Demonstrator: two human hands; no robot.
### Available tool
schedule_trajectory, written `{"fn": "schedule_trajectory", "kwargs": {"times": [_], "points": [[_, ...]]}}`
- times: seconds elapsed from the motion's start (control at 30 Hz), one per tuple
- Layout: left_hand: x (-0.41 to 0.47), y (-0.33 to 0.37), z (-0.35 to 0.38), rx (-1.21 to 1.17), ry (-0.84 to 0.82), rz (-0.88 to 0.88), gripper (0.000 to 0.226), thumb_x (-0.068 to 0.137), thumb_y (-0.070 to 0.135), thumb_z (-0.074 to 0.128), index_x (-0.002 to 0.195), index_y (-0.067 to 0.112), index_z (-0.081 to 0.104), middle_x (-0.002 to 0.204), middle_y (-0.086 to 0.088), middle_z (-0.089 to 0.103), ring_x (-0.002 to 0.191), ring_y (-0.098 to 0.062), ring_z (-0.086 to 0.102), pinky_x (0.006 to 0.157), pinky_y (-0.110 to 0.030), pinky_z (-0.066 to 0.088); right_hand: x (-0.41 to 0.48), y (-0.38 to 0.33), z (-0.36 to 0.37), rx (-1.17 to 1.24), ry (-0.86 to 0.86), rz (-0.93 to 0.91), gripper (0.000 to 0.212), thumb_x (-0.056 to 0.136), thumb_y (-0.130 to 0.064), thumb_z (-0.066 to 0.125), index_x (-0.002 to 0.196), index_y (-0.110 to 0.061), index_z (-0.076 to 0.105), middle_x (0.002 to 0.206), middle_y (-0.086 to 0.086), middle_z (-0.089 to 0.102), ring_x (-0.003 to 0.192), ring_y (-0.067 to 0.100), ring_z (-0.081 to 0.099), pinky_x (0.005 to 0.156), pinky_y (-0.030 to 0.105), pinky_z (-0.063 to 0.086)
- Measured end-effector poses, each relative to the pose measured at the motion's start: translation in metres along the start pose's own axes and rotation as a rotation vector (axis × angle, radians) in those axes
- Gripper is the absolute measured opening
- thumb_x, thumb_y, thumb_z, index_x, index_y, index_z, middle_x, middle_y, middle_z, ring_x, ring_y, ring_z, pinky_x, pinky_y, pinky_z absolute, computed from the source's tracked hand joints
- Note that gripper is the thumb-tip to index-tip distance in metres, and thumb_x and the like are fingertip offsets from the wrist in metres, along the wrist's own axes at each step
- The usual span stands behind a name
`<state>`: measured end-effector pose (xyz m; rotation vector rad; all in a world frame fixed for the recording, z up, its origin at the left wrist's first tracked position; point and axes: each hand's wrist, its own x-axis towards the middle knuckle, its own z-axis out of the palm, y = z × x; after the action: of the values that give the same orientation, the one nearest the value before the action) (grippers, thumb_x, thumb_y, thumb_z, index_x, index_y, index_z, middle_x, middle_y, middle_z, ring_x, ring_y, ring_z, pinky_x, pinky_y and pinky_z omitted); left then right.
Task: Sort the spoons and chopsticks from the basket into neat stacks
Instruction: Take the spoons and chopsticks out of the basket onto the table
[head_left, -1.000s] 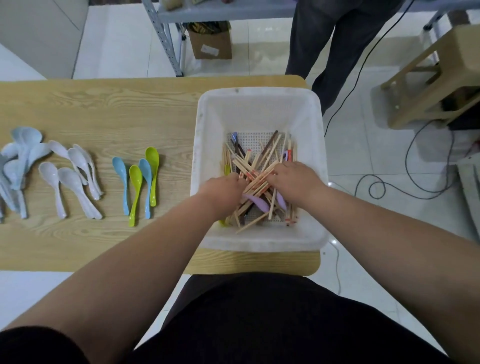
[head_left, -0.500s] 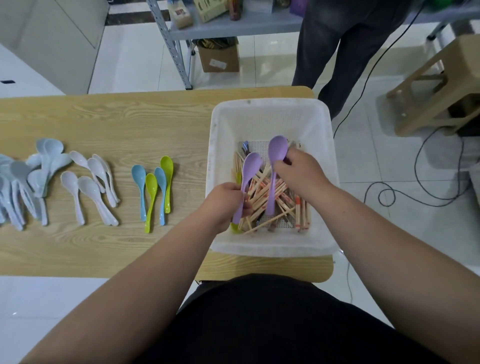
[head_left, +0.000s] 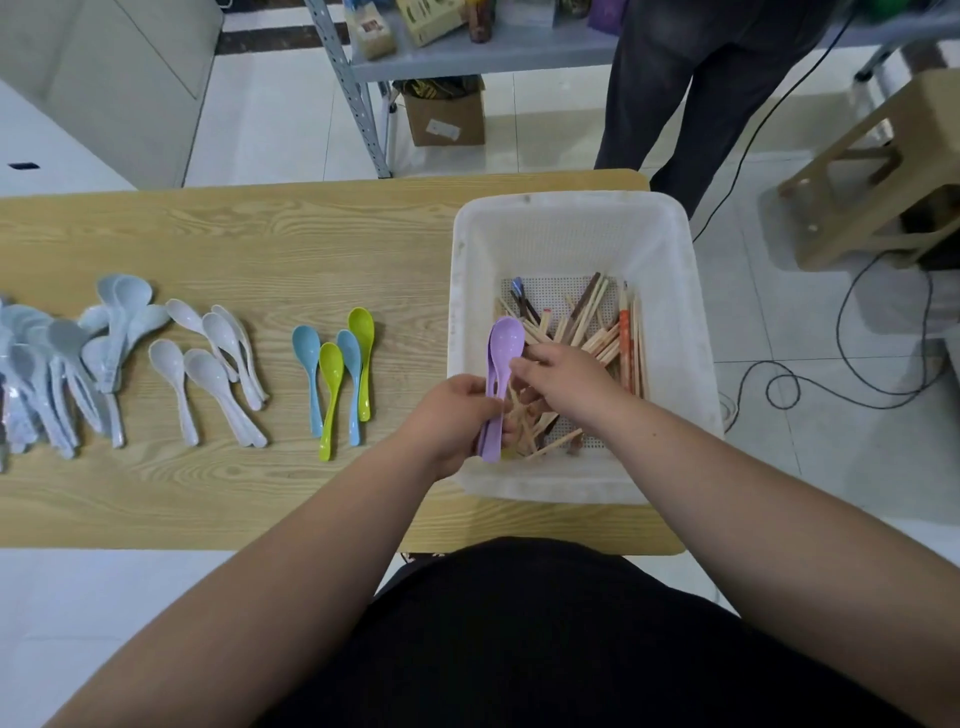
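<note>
I hold the purple spoons (head_left: 506, 340) over the near left corner of the basket (head_left: 571, 202), nested one in the other. My left hand (head_left: 457, 421) has its fingers curled round the handles. My right hand (head_left: 566, 384) pinches the necks just below the bowls to square them up.

The spoons' long axis runs away from me, bowls far and handles near. That is nearly parallel to the coloured spoons already laid on the table (head_left: 260, 234). That row lies to the left of my hands, across the basket's left wall, so my left hand is the nearer one. I judge it should carry the pair over and set it just beside the row without turning it.

By count, I hold two purple spoons. Two blue spoons (head_left: 306, 348) and two green spoons (head_left: 361, 325) lie side by side on the table. Further left are what look like five white spoons (head_left: 218, 338), then a heap of pale blue spoons (head_left: 124, 291) that overlap too much to count. The chopsticks (head_left: 613, 332) lie crossed on the basket floor, partly under my right hand. They are too tangled to count, and none is out on the table yet
</note>
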<state>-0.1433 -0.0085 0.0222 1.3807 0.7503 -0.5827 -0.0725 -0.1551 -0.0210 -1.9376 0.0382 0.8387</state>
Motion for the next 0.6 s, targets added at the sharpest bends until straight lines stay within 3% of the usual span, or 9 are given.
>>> {"fn": "schedule_trajectory", "kwargs": {"times": [0.07, 0.13, 0.2, 0.27, 0.43, 0.53, 0.6], "points": [[-0.002, 0.002, -0.013, -0.009, 0.047, 0.027, 0.010, 0.097, -0.004, 0.052, 0.103, 0.002, 0.056, 0.097, -0.015, 0.061, 0.070, -0.023, 0.065, 0.066, -0.035, 0.060, 0.003, 0.005, 0.007, -0.065, 0.068, -0.034, 0.028, 0.101, -0.033, 0.050, 0.112, -0.018, 0.070, 0.093, 0.005, 0.073, 0.082, 0.025, 0.072, 0.081, 0.049, 0.059], [-0.004, 0.003, -0.025, 0.011, 0.082, 0.057, 0.010, 0.097, -0.003, 0.053, 0.107, 0.000, 0.055, 0.101, -0.017, 0.060, 0.073, -0.025, 0.066, 0.067, -0.037, 0.060, 0.007, 0.015, 0.011, -0.442, 0.092, -0.164, 0.031, 0.101, -0.026, 0.047, 0.123, -0.020, 0.068, 0.113, 0.006, 0.071, 0.103, 0.026, 0.066, 0.093, 0.040, 0.051], [-0.007, 0.003, -0.034, 0.051, 0.081, 0.073, 0.020, 0.096, -0.001, 0.054, 0.117, -0.001, 0.053, 0.102, -0.016, 0.062, 0.075, -0.025, 0.068, 0.067, -0.036, 0.059, 0.010, 0.024, 0.019, -0.810, -0.075, -0.355, 0.036, 0.099, -0.018, 0.048, 0.130, -0.018, 0.066, 0.130, 0.005, 0.063, 0.123, 0.026, 0.052, 0.105, 0.035, 0.039], [-0.010, 0.002, -0.038, 0.091, 0.060, 0.080, 0.026, 0.096, -0.001, 0.054, 0.122, 0.001, 0.051, 0.102, -0.015, 0.063, 0.075, -0.023, 0.069, 0.067, -0.036, 0.061, 0.014, 0.029, 0.029, -1.106, -0.276, -0.510, 0.038, 0.096, -0.017, 0.051, 0.132, -0.017, 0.063, 0.136, 0.003, 0.060, 0.129, 0.026, 0.046, 0.112, 0.036, 0.033], [-0.013, -0.001, -0.036, 0.110, 0.046, 0.043, 0.026, 0.096, -0.001, 0.054, 0.121, 0.002, 0.050, 0.098, -0.015, 0.064, 0.077, -0.025, 0.069, 0.066, -0.037, 0.061, 0.018, 0.017, 0.033, -1.472, -0.357, -0.585, 0.035, 0.095, -0.019, 0.054, 0.130, -0.024, 0.055, 0.121, 0.003, 0.057, 0.114, 0.027, 0.054, 0.085, 0.037, 0.046], [-0.013, -0.002, -0.033, 0.128, 0.028, 0.050, 0.021, 0.097, -0.001, 0.053, 0.116, 0.005, 0.051, 0.102, -0.015, 0.063, 0.080, -0.026, 0.069, 0.070, -0.040, 0.062, 0.020, 0.012, 0.029, -1.613, -0.380, -0.630, 0.029, 0.097, -0.021, 0.052, 0.125, -0.025, 0.060, 0.117, 0.003, 0.055, 0.111, 0.028, 0.051, 0.084, 0.038, 0.046], [-0.013, -0.001, -0.030, 0.113, 0.033, 0.056, 0.018, 0.096, -0.002, 0.053, 0.112, 0.007, 0.052, 0.102, -0.015, 0.063, 0.080, -0.026, 0.069, 0.073, -0.042, 0.062, 0.018, 0.015, 0.025, -1.560, -0.366, -0.671, 0.026, 0.095, -0.022, 0.054, 0.119, -0.023, 0.064, 0.113, 0.004, 0.057, 0.108, 0.029, 0.053, 0.080, 0.037, 0.043]]}}
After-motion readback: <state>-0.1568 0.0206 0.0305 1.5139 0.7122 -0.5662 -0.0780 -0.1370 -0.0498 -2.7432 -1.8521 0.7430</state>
